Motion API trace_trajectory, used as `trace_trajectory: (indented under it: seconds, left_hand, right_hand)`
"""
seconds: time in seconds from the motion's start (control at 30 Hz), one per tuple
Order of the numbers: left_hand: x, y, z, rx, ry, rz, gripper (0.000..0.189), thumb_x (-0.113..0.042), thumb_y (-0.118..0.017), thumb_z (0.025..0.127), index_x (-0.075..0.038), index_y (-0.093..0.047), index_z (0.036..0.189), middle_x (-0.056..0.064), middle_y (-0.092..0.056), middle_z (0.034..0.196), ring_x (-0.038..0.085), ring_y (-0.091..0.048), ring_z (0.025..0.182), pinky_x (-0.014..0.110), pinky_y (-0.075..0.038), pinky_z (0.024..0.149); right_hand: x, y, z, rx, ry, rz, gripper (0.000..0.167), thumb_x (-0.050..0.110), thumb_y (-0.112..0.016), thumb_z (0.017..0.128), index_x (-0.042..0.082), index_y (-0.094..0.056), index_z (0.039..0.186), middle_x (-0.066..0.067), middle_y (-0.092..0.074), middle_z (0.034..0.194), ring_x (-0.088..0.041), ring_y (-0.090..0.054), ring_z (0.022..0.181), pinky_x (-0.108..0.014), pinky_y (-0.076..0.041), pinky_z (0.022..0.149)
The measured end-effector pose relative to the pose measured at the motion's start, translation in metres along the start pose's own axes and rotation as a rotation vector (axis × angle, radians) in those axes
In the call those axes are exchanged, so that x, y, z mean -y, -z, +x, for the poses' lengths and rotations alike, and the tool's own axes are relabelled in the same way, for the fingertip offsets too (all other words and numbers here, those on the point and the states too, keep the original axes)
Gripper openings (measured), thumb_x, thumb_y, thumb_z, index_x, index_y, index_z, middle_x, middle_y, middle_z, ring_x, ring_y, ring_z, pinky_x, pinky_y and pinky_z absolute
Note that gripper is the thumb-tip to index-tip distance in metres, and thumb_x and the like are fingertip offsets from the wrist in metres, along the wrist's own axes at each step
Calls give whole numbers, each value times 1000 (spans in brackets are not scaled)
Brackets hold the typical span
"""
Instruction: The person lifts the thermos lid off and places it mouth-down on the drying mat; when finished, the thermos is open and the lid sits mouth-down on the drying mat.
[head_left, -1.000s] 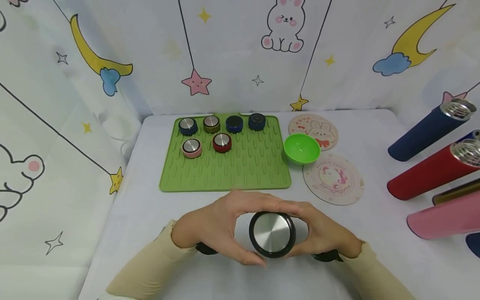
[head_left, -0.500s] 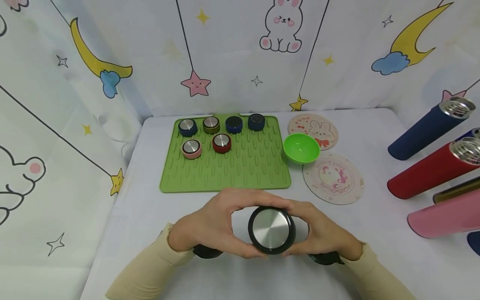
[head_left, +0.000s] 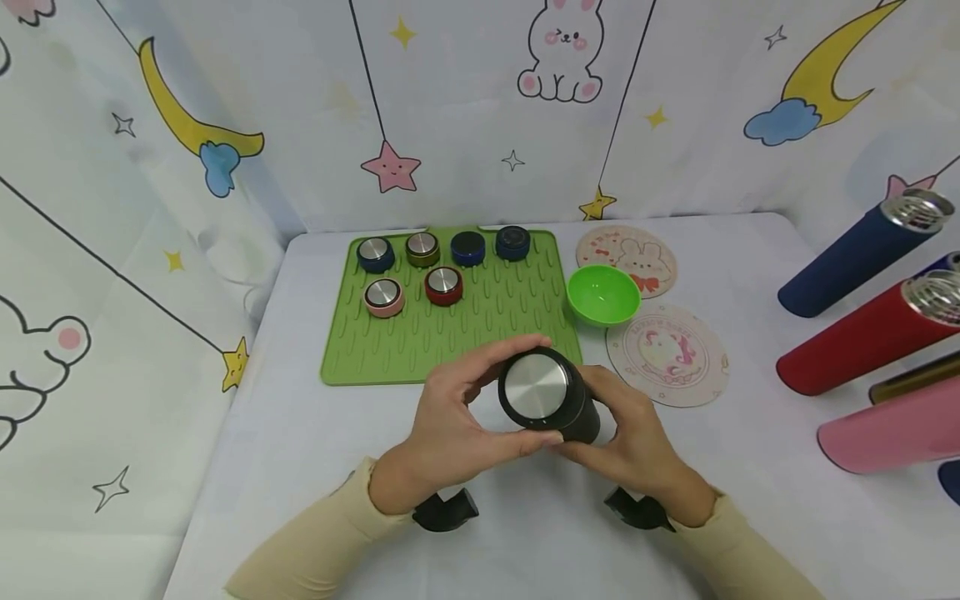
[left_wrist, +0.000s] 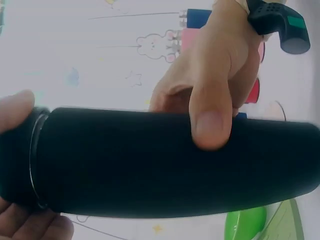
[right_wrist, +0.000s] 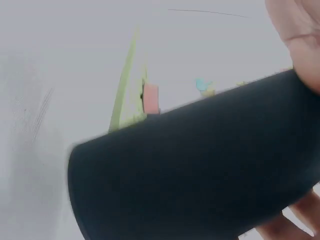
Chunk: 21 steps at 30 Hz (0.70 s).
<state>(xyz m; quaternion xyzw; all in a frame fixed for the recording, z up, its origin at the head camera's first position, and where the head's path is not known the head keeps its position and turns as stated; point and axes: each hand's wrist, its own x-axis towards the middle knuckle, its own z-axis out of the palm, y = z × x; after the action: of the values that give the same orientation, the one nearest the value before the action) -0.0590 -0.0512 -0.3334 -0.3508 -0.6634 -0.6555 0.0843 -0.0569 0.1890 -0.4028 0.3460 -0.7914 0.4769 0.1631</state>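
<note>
A black thermos (head_left: 583, 417) is held up between both hands, tilted, its silver-topped black lid (head_left: 536, 386) toward the head camera. My left hand (head_left: 468, 417) grips the lid end, thumb below and fingers over the top. My right hand (head_left: 637, 425) holds the body lower down. In the left wrist view, a thin bright ring (left_wrist: 36, 155) marks the seam between lid and body, and the right thumb (left_wrist: 210, 120) presses on the body. The right wrist view is mostly filled by the thermos body (right_wrist: 190, 165).
Several thermos lids, among them a pink lid (head_left: 384, 298) and a red lid (head_left: 444, 286), sit on a green mat (head_left: 450, 354). A green bowl (head_left: 603, 296) stands beside it, near two round coasters (head_left: 667, 354). Lidless thermoses, including a red thermos (head_left: 855, 342), stand at right.
Both hands have moved up and away with the thermos. It has tipped, so its side now shows below the lid, and the left hand has shifted around the lid.
</note>
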Motion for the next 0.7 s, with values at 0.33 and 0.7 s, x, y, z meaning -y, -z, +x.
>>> trace_trajectory:
  seconds: [0.33, 0.7]
  left_hand:
    - [1, -5, 1, -65, 6, 9, 84, 4, -95, 64, -1, -61, 140, 19, -70, 134, 23, -73, 113, 34, -62, 94]
    - [-9, -2, 8, -78, -83, 8, 87, 6, -95, 62, 4, -58, 140, 23, -68, 133, 24, -71, 117, 36, -61, 98]
  right_hand:
    - [2, -1, -1, -72, -38, -99, 70, 50, -74, 92, -1, -62, 139, -15, -70, 127, -9, -62, 123, -15, -46, 110]
    - [-1, 3, -2, -54, -39, -98, 68, 46, -77, 91, 0, -60, 139, -13, -68, 127, -10, -63, 122, -15, -47, 110]
